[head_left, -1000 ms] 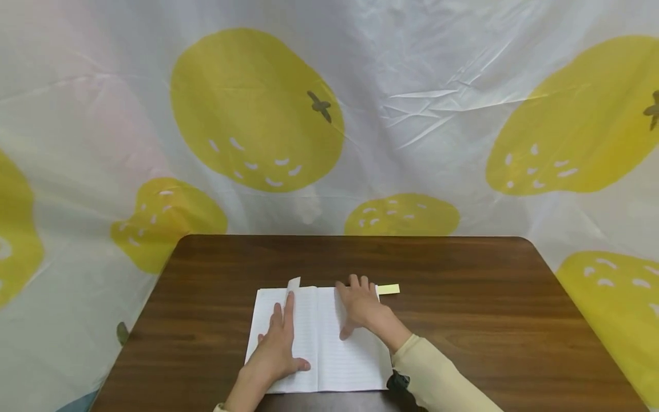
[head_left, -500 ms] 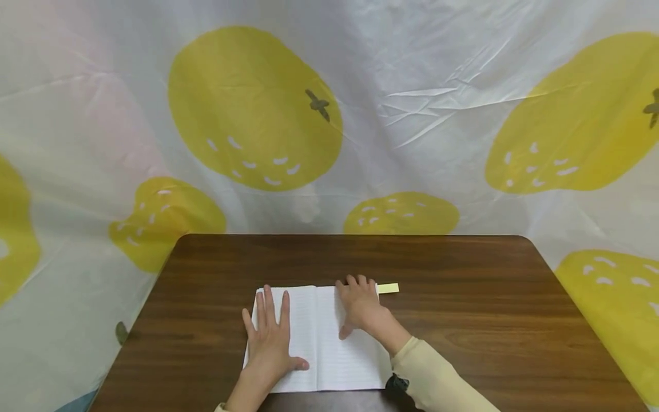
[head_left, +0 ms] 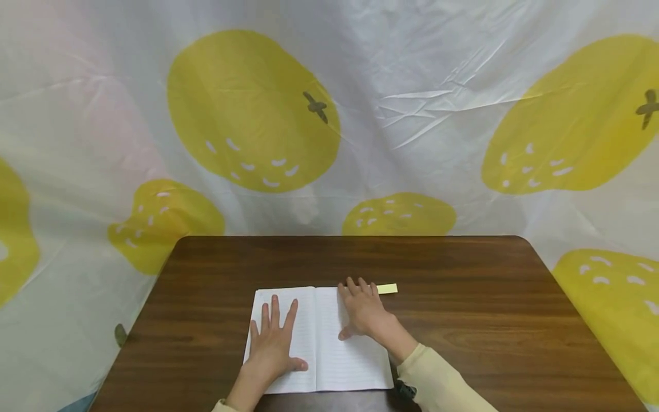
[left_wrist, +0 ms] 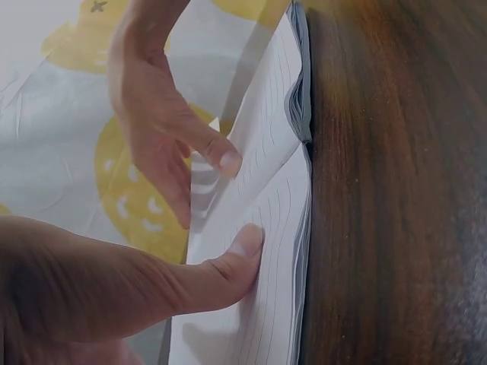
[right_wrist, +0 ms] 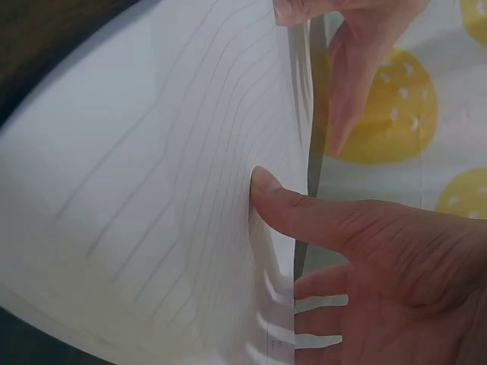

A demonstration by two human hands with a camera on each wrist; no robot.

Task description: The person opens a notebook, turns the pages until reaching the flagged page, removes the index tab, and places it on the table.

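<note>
We've got the white lined notebook [head_left: 319, 337] open, left hand [head_left: 273, 343] and right hand [head_left: 364, 312] pressing flat, fingers apart; small yellow sticky tab [head_left: 387, 289] seemingly unplaced.

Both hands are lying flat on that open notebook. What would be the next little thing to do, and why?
Probably slide the right hand up and over to the yellow sticky strip, which lies on the table just past the fingertips, beside the top right corner of the notebook. The left hand already presses the left page flat, so the book should stay open while the right one reaches.
</note>
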